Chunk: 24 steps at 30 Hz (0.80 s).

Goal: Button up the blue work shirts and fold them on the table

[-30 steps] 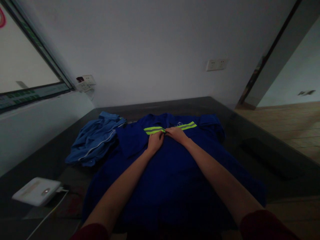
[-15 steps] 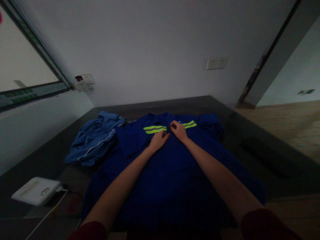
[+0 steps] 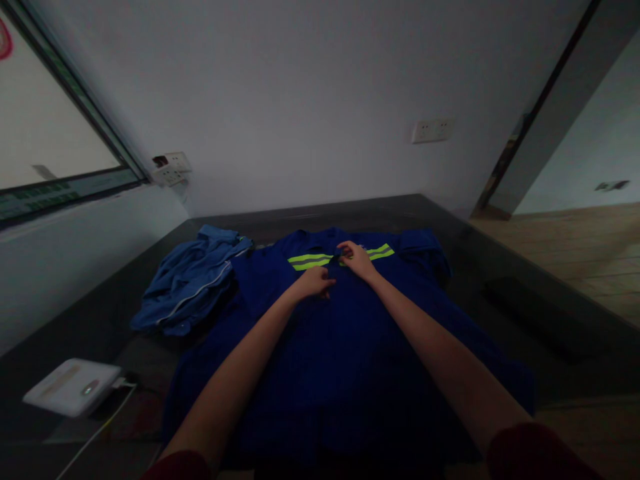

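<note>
A dark blue work jacket with yellow-green and grey reflective stripes lies spread on the dark table, its collar toward the wall. Just right of the jacket's centre line, my right hand pinches the front edge at stripe height and lifts it slightly. My left hand is on the other side of the front opening, just below the left stripe, fingers curled with the fingertips turned down at the cloth. Whether those fingers grip anything is hard to make out in the dim light.
To the left lies a crumpled lighter blue garment with white piping. Nearer on that side sits a white box-like device with a cable plugged in. A dark flat object rests on the right of the table. Wall sockets are beyond.
My left hand has shifted slightly down and left, away from the right hand. The front edge at my right fingers now stands raised. The view has tilted a little.
</note>
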### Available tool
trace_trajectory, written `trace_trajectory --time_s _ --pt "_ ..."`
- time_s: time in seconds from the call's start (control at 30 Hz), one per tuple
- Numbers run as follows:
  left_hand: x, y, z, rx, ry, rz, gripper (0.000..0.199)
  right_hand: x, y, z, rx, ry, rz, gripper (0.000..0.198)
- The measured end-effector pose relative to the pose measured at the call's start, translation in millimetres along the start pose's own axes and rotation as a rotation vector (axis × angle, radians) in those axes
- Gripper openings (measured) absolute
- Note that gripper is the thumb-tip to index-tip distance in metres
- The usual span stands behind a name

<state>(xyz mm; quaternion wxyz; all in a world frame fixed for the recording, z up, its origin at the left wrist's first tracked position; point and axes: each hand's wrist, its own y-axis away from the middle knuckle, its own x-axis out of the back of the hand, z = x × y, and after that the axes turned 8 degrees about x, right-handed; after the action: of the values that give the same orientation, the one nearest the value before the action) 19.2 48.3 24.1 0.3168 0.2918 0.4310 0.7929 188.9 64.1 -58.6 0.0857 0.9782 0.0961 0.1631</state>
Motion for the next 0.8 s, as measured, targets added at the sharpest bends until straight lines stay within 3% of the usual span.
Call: trace_trajectory --time_s 0.1,0.2,0.3,0.47,0.67,0.8 --pt "1 -7 -8 -0.041 0.067 0.072 0.019 10 -3 -13 0.017 -0.022 0.039 0.037" --pt "3 -9 -9 -0.048 0.167 0.139 0.016 20 4 -29 0.099 0.018 -0.027 0.019" --pt "6 -2 -5 -0.086 0.277 0.199 0.017 25 23 -50 0.140 0.105 -0.119 0.007" --pt "-5 22 -4 -0.168 0.321 0.273 0.021 24 66 -80 0.256 0.302 -0.055 0.011" --pt "-28 41 -19 -0.203 0.224 0.394 0.013 13 90 -77 0.091 0.118 -0.201 0.007" --pt "-36 44 -22 -0.209 0.219 0.399 0.015 8 92 -74 -0.010 -0.107 -0.170 0.010"
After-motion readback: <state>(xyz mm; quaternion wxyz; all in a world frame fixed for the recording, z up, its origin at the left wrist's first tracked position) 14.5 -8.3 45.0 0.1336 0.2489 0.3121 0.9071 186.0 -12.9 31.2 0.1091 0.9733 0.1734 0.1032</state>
